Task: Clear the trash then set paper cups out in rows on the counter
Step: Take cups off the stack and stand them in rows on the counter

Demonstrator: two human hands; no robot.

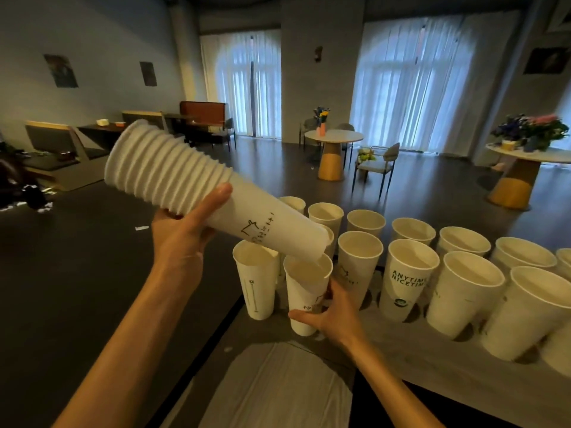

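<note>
The left hand (180, 233) grips a tilted stack (197, 186) of nested cups, thumb along its side, fingers curled underneath, bottom end dipping into the cup (306, 291). That cup is pinched low down by the right hand (330, 313), thumb in front, fingers behind. To the right, cup rows (432, 273) stand upright on the counter (417, 375).

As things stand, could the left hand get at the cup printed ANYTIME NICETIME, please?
Probably not. The left hand grips the tilted cup stack, and the right hand, the cup it holds and another cup stand between it and the ANYTIME cup.
</note>
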